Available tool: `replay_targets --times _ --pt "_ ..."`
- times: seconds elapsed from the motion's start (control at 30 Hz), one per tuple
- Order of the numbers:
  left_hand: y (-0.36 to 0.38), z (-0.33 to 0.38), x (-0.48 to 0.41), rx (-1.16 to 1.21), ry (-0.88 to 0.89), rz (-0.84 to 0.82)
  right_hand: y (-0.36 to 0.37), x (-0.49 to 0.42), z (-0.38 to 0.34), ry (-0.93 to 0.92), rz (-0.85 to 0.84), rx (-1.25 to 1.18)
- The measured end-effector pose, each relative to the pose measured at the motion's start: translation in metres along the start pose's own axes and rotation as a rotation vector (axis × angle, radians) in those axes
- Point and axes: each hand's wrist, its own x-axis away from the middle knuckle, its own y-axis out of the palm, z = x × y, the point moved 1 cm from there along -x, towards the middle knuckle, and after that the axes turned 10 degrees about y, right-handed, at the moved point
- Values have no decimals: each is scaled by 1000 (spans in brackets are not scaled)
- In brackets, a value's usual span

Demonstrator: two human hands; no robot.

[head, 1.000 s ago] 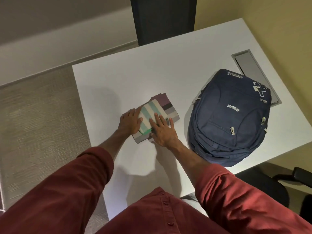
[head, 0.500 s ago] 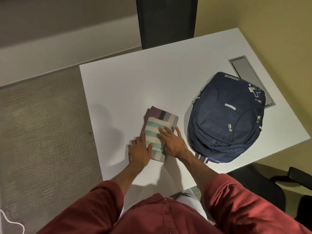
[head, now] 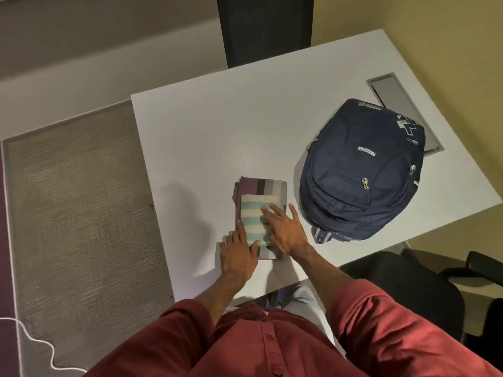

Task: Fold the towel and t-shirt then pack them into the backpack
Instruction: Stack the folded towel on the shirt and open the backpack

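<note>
A folded towel (head: 254, 216) with cream and teal stripes lies on top of a folded purple and grey striped t-shirt (head: 261, 186) near the front of the white table (head: 212, 137). My left hand (head: 239, 251) rests flat against the stack's near left corner, thumb on the towel's edge. My right hand (head: 284, 227) lies flat on the right side of the towel, fingers spread. A navy backpack (head: 364, 170) lies zipped shut just right of the stack, its straps toward me.
A grey cable hatch (head: 400, 104) is set in the table behind the backpack. A dark panel (head: 264, 28) stands at the table's far edge. A black chair (head: 408, 284) sits at the right front. A white cord (head: 35, 341) lies on the carpet at left.
The stack has been turned and drawn toward me, now lying square to the table's front. Both hands stayed on it. My view has shifted, so the table sits lower and further right.
</note>
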Motion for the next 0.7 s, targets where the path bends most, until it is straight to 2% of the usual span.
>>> replay_targets --times 0.33,0.57,0.63,0.7 --pt "14 5 15 -33 39 12 18 16 8 -22 14 -6" --pt "8 3 15 37 51 114 22 20 13 -42 37 -50" --pt "-2 4 6 23 78 156 26 25 14 -14 93 -146" --pt "-13 4 -6 -28 143 172 30 30 12 110 176 -397"
